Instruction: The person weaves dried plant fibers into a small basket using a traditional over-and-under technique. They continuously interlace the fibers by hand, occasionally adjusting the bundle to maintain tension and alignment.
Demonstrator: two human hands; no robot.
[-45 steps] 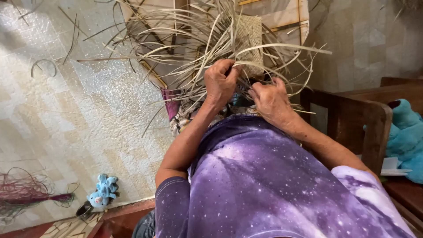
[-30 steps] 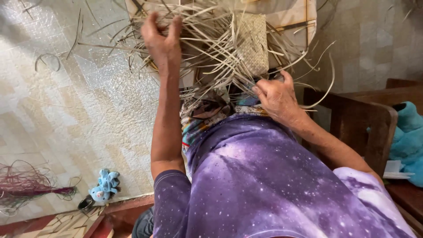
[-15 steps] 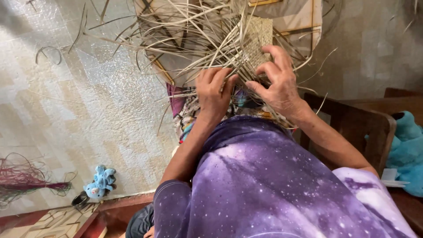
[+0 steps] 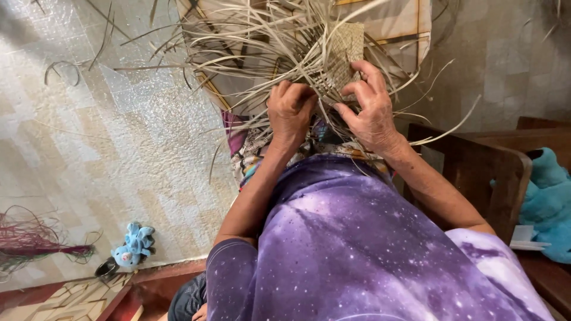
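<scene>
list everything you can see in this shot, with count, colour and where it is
woven mat piece: one, pale straw, top centre, under the right hand's fingertips
loose straw strips: many, pale tan, fanning out from the weave at top
tiled floor: one, cream and beige, left half
red fibre bundle: one, dark red, lower left on the floor
soft toy: one, light blue, lower left on the floor
wooden chair: one, dark brown, right of the person
teal cloth: one, teal, far right edge
purple shirt: one, purple with white speckles, bottom centre
left hand: one, closed on strips at the weave
right hand: one, pinching the weave's edge
</scene>
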